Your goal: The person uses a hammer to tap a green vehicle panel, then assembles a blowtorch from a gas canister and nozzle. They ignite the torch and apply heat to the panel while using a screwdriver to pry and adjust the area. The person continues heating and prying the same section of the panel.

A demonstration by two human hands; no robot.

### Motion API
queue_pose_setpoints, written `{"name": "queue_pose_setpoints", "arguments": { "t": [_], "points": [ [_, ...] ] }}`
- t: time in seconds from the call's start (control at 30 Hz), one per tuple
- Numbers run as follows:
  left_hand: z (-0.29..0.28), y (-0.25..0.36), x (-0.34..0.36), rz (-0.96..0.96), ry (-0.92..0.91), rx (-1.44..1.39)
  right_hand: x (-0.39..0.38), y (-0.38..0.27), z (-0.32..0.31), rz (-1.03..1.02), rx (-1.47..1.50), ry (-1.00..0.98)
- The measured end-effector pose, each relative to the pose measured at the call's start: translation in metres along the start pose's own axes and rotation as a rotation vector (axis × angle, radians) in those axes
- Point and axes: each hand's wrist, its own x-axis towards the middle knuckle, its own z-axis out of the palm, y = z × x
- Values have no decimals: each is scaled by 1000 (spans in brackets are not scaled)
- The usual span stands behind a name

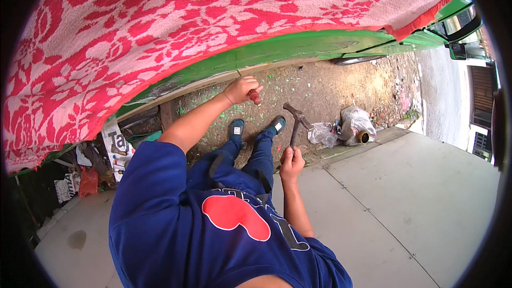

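A dark metal hammer (295, 124) is gripped by its handle in the closed right hand (291, 163), head raised above. A red-handled tool (255, 97) is clasped in the left hand (240, 90), against the green vehicle panel (298, 47).

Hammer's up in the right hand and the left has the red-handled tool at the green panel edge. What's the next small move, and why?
Probably a short tap: bring the hammer in the right hand across onto the red-handled tool, since the left hand already holds it at the green panel and the hammer head hangs apart from it.
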Motion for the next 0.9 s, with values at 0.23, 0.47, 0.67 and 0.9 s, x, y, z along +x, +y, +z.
{"name": "queue_pose_setpoints", "arguments": {
  "t": [0.23, 0.47, 0.67, 0.9],
  "points": [
    [-14, 1, -12, 13, 17, -14, 3, -6, 8, -10, -87, -63],
    [-20, -2, -23, 25, 2, -5, 8, -2, 13, 5, -106, -107],
    [-16, -5, -18, -2, 44, -21, 10, -5, 18, -24, -183, -175],
    [-17, -12, -16, -31, 40, -35, 11, -1, 40, -390, -145, -124]
  ]
}}
